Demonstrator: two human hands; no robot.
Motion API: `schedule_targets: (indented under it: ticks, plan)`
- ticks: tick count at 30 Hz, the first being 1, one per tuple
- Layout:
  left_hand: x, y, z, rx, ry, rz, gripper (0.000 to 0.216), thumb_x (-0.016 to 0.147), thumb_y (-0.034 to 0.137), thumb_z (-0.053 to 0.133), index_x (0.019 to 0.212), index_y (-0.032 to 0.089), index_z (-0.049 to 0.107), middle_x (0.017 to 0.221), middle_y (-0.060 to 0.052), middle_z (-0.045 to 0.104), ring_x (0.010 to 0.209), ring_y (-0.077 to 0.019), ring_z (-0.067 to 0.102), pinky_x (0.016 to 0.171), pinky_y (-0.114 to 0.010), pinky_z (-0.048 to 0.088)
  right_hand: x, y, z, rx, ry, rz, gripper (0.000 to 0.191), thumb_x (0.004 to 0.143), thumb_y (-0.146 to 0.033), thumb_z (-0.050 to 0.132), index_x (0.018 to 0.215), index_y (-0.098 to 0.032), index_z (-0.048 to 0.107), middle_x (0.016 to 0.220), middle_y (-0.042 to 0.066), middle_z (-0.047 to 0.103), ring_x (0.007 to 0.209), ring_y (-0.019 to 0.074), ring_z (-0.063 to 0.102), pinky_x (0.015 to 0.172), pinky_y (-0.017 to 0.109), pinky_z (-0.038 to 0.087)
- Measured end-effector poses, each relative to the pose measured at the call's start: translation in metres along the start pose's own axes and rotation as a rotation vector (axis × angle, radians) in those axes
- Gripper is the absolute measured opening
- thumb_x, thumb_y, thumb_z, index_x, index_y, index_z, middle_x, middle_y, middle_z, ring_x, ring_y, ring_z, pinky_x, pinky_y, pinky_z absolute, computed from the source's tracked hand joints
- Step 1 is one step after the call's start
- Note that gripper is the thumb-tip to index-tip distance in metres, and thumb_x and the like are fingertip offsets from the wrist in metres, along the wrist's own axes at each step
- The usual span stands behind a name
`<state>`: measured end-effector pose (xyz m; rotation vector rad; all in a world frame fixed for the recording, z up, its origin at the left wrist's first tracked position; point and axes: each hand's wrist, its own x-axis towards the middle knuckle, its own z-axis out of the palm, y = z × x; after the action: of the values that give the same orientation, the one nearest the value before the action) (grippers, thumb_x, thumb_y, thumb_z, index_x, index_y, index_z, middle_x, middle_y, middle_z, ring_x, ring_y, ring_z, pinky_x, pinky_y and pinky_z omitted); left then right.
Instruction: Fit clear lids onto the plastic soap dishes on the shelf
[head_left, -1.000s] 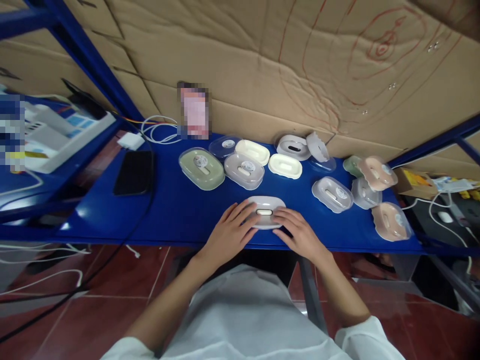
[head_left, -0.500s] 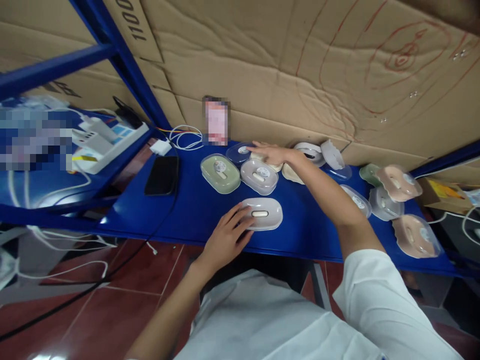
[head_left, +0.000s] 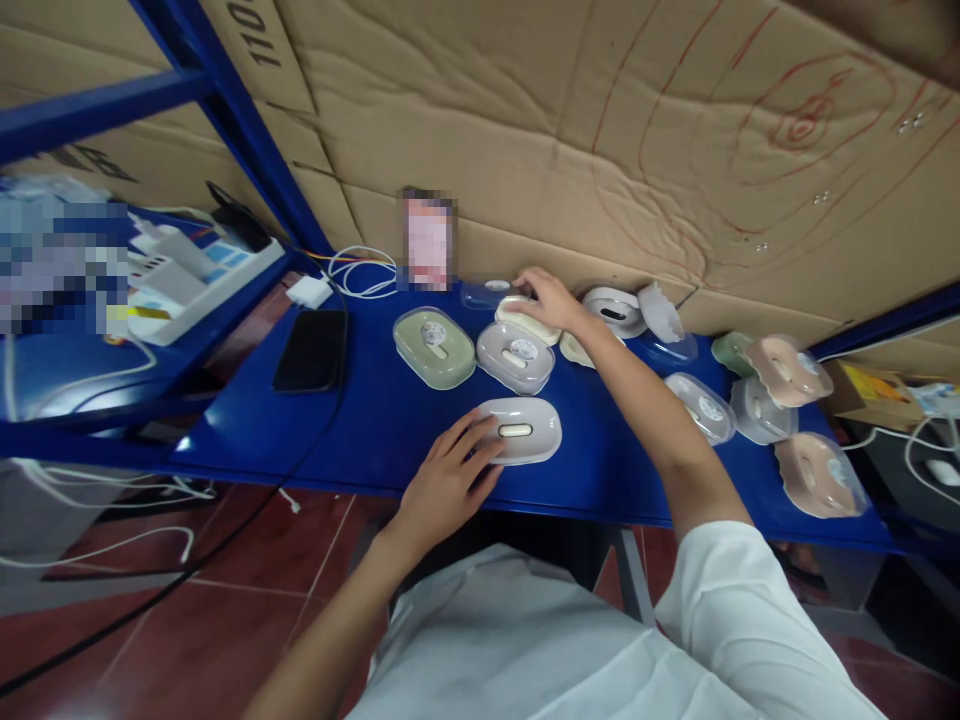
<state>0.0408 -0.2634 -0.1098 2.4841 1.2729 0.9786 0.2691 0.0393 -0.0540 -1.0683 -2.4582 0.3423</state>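
Observation:
My left hand [head_left: 450,475] is at the left end of a pale grey soap dish [head_left: 536,445] near the table's front edge. Its fingers reach over the rim and the thumb lies along the near side. Farther back, my right hand [head_left: 546,300] has its fingers curled at the right edge of a clear lid [head_left: 484,293] with a round label, which looks tilted. Below that hand sits a cream soap dish [head_left: 534,322]. A green lidded soap box [head_left: 435,365] and a grey lidded one [head_left: 510,372] lie between my two hands and the phone.
More soap boxes, peach [head_left: 817,480] and grey [head_left: 761,415], gather at the right. Along the back are a white dish [head_left: 611,300] and loose lids. A black phone [head_left: 311,350], a white charger [head_left: 309,290] and cables lie left. Cardboard [head_left: 525,150] walls the back.
My right hand has drawn its fingers in at the clear lid, whose near edge has come up. My left hand stays on the grey dish. The view has shifted slightly.

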Motion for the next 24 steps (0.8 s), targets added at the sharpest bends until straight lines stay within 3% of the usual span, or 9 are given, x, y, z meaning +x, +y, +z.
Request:
schedule_targets:
  ticks: [2, 5, 8, 11, 13, 15, 19, 24]
  plan:
    - [-0.001, 0.000, 0.000, -0.018, 0.012, -0.005, 0.039, 0.103, 0.020, 0.063, 0.142, 0.026, 0.064, 0.153, -0.010, 0.063, 0.156, -0.0314, 0.047, 0.123, -0.055, 0.051, -0.029, -0.016, -0.014, 0.007, 0.134, 0.012, 0.048, 0.097, -0.058, 0.069, 0.123, -0.018, 0.063, 0.135, 0.018, 0.067, 0.124, 0.0330, 0.064, 0.111, 0.052, 0.050]
    - [-0.003, 0.001, 0.000, -0.050, 0.016, -0.081, 0.052, 0.103, 0.023, 0.064, 0.154, 0.029, 0.053, 0.163, -0.012, 0.052, 0.153, -0.0312, 0.051, 0.120, -0.051, 0.055, -0.102, -0.056, -0.031, 0.016, 0.268, 0.010, 0.051, 0.101, -0.061, 0.064, 0.132, -0.021, 0.060, 0.147, 0.017, 0.063, 0.137, 0.0336, 0.060, 0.116, 0.054, 0.048]
    - [-0.003, 0.003, -0.001, -0.108, 0.015, -0.184, 0.067, 0.102, 0.026, 0.066, 0.164, 0.034, 0.039, 0.178, -0.014, 0.026, 0.153, -0.0325, 0.051, 0.112, -0.046, 0.061, -0.183, -0.100, -0.030, 0.007, 0.275, 0.075, 0.051, 0.101, -0.058, 0.067, 0.139, -0.025, 0.058, 0.150, 0.016, 0.062, 0.142, 0.0346, 0.059, 0.117, 0.057, 0.050]
    - [-0.002, 0.003, -0.004, -0.156, 0.013, -0.228, 0.080, 0.101, 0.029, 0.069, 0.169, 0.035, 0.027, 0.181, -0.014, 0.019, 0.159, -0.0341, 0.042, 0.112, -0.045, 0.060, -0.237, -0.131, -0.013, -0.050, 0.175, 0.121, 0.052, 0.104, -0.051, 0.063, 0.151, -0.029, 0.055, 0.151, 0.016, 0.063, 0.141, 0.0355, 0.061, 0.114, 0.058, 0.054]
    - [-0.002, 0.002, -0.005, -0.171, -0.014, -0.231, 0.081, 0.101, 0.033, 0.070, 0.170, 0.035, 0.026, 0.180, -0.014, 0.022, 0.160, -0.0345, 0.040, 0.113, -0.047, 0.059, -0.251, -0.145, 0.001, -0.105, 0.074, 0.106, 0.052, 0.107, -0.046, 0.060, 0.157, -0.033, 0.053, 0.155, 0.014, 0.060, 0.145, 0.0357, 0.058, 0.116, 0.059, 0.053]
    - [-0.003, -0.001, -0.005, -0.179, -0.049, -0.215, 0.073, 0.102, 0.037, 0.069, 0.167, 0.037, 0.033, 0.179, -0.012, 0.027, 0.156, -0.0334, 0.047, 0.114, -0.049, 0.058, -0.253, -0.155, 0.012, -0.133, 0.018, 0.088, 0.053, 0.109, -0.039, 0.056, 0.161, -0.038, 0.050, 0.161, 0.012, 0.055, 0.152, 0.0354, 0.051, 0.120, 0.058, 0.050]
    - [-0.005, -0.005, -0.003, -0.189, -0.053, -0.195, 0.058, 0.103, 0.041, 0.068, 0.158, 0.035, 0.049, 0.173, -0.010, 0.039, 0.147, -0.0303, 0.058, 0.117, -0.049, 0.056, -0.252, -0.164, 0.026, -0.112, 0.046, 0.097, 0.061, 0.109, -0.033, 0.055, 0.168, -0.041, 0.039, 0.172, 0.009, 0.041, 0.159, 0.0354, 0.040, 0.125, 0.060, 0.047]
    - [-0.004, -0.001, -0.003, -0.175, -0.078, -0.211, 0.058, 0.103, 0.045, 0.067, 0.157, 0.034, 0.050, 0.175, -0.011, 0.037, 0.146, -0.0312, 0.058, 0.112, -0.048, 0.060, -0.258, -0.158, 0.028, -0.088, 0.093, 0.118, 0.067, 0.110, -0.028, 0.053, 0.171, -0.042, 0.030, 0.178, 0.007, 0.030, 0.163, 0.0336, 0.033, 0.128, 0.060, 0.043]
